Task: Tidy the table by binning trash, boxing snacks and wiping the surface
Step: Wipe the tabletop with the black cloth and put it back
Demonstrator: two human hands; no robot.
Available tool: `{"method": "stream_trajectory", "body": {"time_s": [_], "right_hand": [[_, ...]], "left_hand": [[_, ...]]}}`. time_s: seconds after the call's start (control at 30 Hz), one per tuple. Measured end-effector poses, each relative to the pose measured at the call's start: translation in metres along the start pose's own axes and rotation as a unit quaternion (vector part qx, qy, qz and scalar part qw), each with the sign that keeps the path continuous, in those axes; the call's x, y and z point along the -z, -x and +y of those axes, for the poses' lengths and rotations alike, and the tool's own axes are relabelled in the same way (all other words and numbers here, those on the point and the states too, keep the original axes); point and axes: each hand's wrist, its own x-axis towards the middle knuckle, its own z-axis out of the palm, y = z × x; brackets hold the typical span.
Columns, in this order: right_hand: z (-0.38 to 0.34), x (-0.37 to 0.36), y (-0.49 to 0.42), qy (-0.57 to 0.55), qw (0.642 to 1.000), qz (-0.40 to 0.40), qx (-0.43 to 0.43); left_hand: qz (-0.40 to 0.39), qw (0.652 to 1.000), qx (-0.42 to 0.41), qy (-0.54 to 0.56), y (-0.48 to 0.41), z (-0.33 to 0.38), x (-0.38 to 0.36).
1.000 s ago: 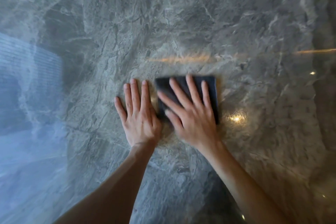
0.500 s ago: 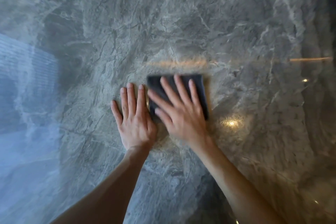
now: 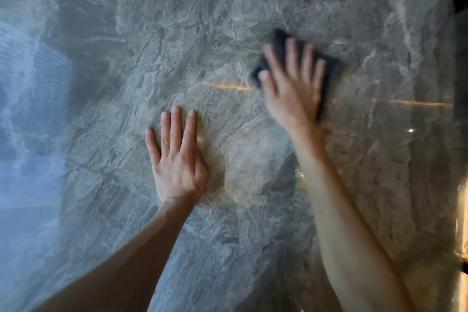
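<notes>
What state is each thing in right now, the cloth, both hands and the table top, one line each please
dark cloth: flat on the table, pinned under the right hand, blurred with motion
right hand: fingers spread, palm down, pressing on the cloth
left hand: open, flat on the bare table, apart from the cloth, holding nothing
marble table top: glossy, showing reflections of lights, no trash or snacks in view

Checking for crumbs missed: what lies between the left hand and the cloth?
Nothing but bare marble table, crossed by an orange light reflection, in the head view. The left hand lies flat; the right hand presses the cloth.
</notes>
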Motion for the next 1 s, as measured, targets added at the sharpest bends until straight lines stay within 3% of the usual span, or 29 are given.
{"method": "stream_trajectory", "body": {"time_s": [0.13,0.23,0.3,0.37,0.43,0.5,0.6,0.7,0.8,0.83,0.93,1.0], "right_hand": [[-0.026,-0.014,0.092,-0.023,0.966,-0.01,0.259],[0.028,-0.013,0.165,-0.005,0.937,-0.067,0.342],[0.072,-0.008,0.157,0.033,0.956,-0.071,0.283],[0.092,-0.005,0.117,0.051,0.993,-0.027,0.105],[0.085,-0.001,0.065,0.018,0.996,0.017,-0.088],[0.059,0.0,0.023,-0.038,0.989,0.033,-0.14],[0.003,-0.003,0.016,-0.062,0.995,0.029,0.068],[-0.038,-0.005,0.057,-0.094,0.965,-0.005,0.243],[-0.065,-0.014,0.124,-0.156,0.932,-0.046,0.325],[-0.077,-0.017,0.149,-0.179,0.916,-0.063,0.355],[-0.122,-0.016,0.225,-0.272,0.855,-0.144,0.416],[-0.154,-0.002,0.262,-0.355,0.817,-0.26,0.371]], "left_hand": [[-0.008,1.0,-0.001,0.017,-0.001,0.001,0.005],[-0.009,1.0,-0.003,0.013,0.0,0.0,0.004],[-0.006,1.0,0.002,0.01,0.0,-0.001,0.002],[0.002,1.0,0.003,0.008,0.0,-0.002,0.002],[0.007,1.0,0.001,0.012,0.001,-0.003,0.001],[0.02,1.0,0.001,0.024,0.002,-0.002,-0.001],[0.042,0.997,-0.005,0.068,0.001,-0.001,0.0],[0.06,0.968,0.041,0.239,0.0,0.001,0.009],[0.041,0.871,0.057,0.486,0.004,-0.013,0.026],[0.044,0.862,0.029,0.504,0.008,-0.022,0.037],[0.057,0.888,-0.026,0.456,0.021,-0.041,0.079],[0.045,0.873,0.009,0.486,0.031,-0.05,0.108]]}}
